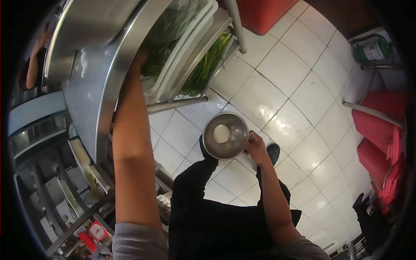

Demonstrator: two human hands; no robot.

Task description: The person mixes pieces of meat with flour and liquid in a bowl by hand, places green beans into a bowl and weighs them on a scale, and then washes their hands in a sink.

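My right hand (254,144) grips the rim of a round metal bowl (237,129), held over the floor in front of my legs. A small mound of something white (221,134) lies inside the bowl; its kind I cannot make out. My left arm stretches forward beneath the edge of the steel table (86,86). At its end my left hand (139,60) is beside leafy greens (158,56) in a white plastic bin (184,45). Shadow and the table edge hide its fingers, so whether it holds anything does not show.
Long green stalks (206,65) lie on a lower rack beside the bin. A red container (264,15) stands on the tiled floor ahead. Red chairs (379,115) and a green cylinder (372,51) are at right. At lower left are shelves and a red scale (98,231); another person's arm (32,65) shows upper left.
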